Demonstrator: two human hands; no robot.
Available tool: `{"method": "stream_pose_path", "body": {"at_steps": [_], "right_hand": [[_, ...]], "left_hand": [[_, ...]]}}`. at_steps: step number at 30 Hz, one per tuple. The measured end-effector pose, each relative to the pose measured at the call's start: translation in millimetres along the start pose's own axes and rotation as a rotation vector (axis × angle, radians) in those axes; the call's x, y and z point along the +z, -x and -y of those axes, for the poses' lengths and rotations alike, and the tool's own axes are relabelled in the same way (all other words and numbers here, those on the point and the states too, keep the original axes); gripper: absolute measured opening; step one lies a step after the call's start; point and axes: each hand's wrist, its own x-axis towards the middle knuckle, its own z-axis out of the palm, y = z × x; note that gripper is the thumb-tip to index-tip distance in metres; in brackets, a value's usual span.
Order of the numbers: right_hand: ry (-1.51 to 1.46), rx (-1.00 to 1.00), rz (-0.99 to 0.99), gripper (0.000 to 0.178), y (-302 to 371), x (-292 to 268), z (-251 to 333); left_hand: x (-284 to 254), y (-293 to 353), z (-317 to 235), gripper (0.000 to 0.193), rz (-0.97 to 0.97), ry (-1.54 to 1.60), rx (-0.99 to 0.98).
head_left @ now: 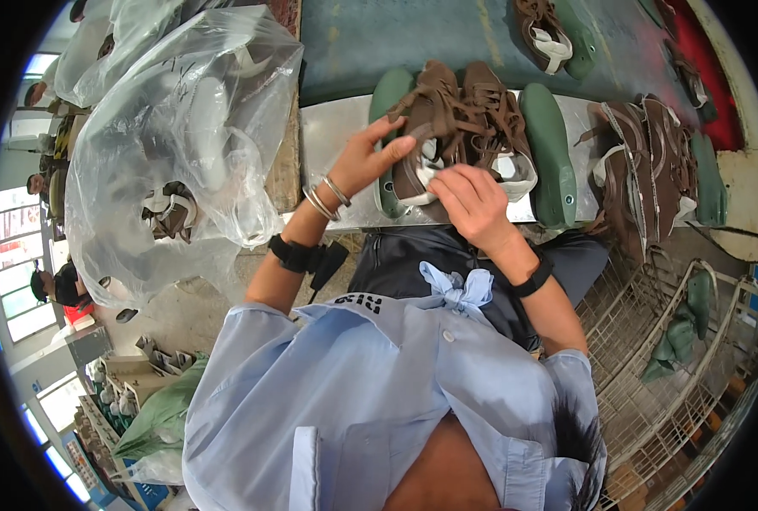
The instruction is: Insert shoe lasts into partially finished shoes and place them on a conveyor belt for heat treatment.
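Observation:
Two brown lace-up shoe uppers with white heel linings lie side by side at the metal table edge [336,140]. My left hand [368,160] grips the side of the left shoe upper [434,102], thumb near its opening. At that upper's white heel end, my right hand [472,204] has its fingers pinched together; what lies between them is hidden. The right shoe upper [494,119] rests beside it, untouched. A green shoe last [389,89] stands partly behind the left upper, and another green last [549,157] lies right of the pair.
More brown uppers [664,170] and a green last [708,179] sit at right. A large clear plastic bag [183,128] with shoe parts fills the left. Beyond is a green-blue conveyor surface [413,38]. A wire cart [651,298] stands at lower right.

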Motion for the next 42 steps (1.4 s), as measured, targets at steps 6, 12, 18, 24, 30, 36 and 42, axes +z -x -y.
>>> {"method": "stream_pose_path", "body": {"at_steps": [6,12,18,24,30,36,42], "right_hand": [[-0.016,0.067,0.206,0.024,20.4,-13.7,-15.9],[0.016,0.018,0.253,0.023,6.0,-2.1,-3.7],[-0.063,0.165,0.147,0.028,12.8,14.0,8.3],[-0.114,0.638,-0.045,0.035,31.2,-0.3,27.9],[-0.135,0.705,0.356,0.032,1.6,-4.9,15.8],[-0.069,0.505,0.145,0.024,14.4,9.6,16.0],[0.087,0.202,0.092,0.038,29.0,9.9,10.6]], "left_hand": [[18.6,29.9,0.8,0.046,-0.129,-0.417,0.118],[20.4,56.9,-12.8,0.043,-0.133,-0.655,0.033],[37.0,7.3,-23.1,0.028,-0.252,-0.578,0.259],[34.3,-18.9,-10.9,0.017,-0.176,-0.398,0.225],[32.3,-17.7,-8.2,0.016,-0.149,-0.376,0.180],[35.7,-18.8,-6.6,0.016,-0.140,-0.416,0.186],[37.9,-19.4,-6.5,0.015,-0.160,-0.413,0.081]]}}
